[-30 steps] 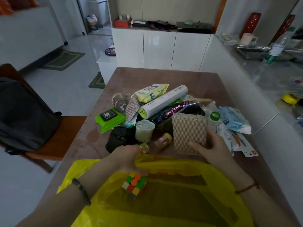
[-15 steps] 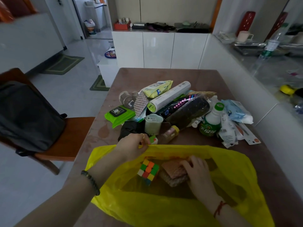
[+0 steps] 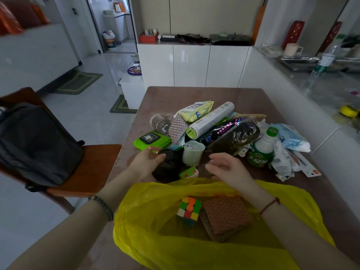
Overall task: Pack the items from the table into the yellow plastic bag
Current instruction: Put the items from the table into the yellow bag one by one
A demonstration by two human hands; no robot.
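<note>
- Yellow plastic bag (image 3: pixel 155 246) lies open at six o'clock on the brown bench (image 3: pixel 194 96). Inside it, a colourful puzzle cube (image 3: pixel 188 210), with a woven checked pouch (image 3: pixel 227 215) at its three o'clock.
- Both hands are released, gripping nothing: left hand (image 3: pixel 147 163) by a black bundle (image 3: pixel 167 168), right hand (image 3: pixel 228 168) over the bag's far rim.
- Unpacked pile at twelve o'clock: pale cup (image 3: pixel 192 153), green-capped bottle (image 3: pixel 260 152), white tube (image 3: pixel 212 118).
- Wooden chair (image 3: pixel 93 162) at nine o'clock carries a dark backpack (image 3: pixel 35 145).

Left hand (image 3: pixel 146 164) and right hand (image 3: pixel 228 168) outstretched, fingers relaxed, holding nothing
</note>
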